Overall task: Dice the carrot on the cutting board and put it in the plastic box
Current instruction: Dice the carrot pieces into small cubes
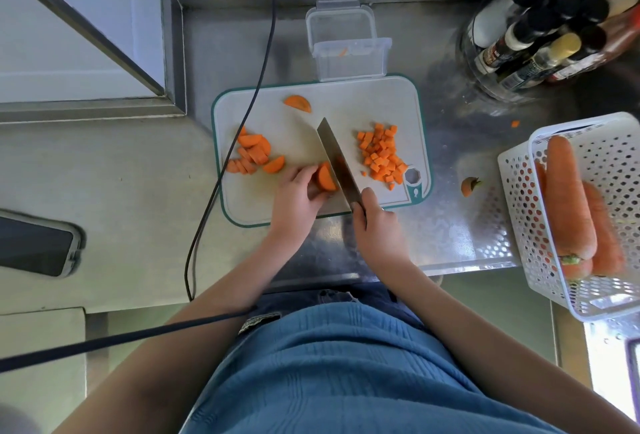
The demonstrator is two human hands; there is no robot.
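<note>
Orange carrot [326,178] (held) meets knife [337,165].

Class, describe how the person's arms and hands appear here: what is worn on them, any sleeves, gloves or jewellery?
Both forearms are bare, with no sleeves in view. The left hand and right hand wear no gloves, and no rings or watch show. The blue ribbed top covers only the torso.

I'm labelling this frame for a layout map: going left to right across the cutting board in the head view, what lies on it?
Pile of carrot slices → left hand holding a carrot piece → knife → pile of diced carrot.
</note>
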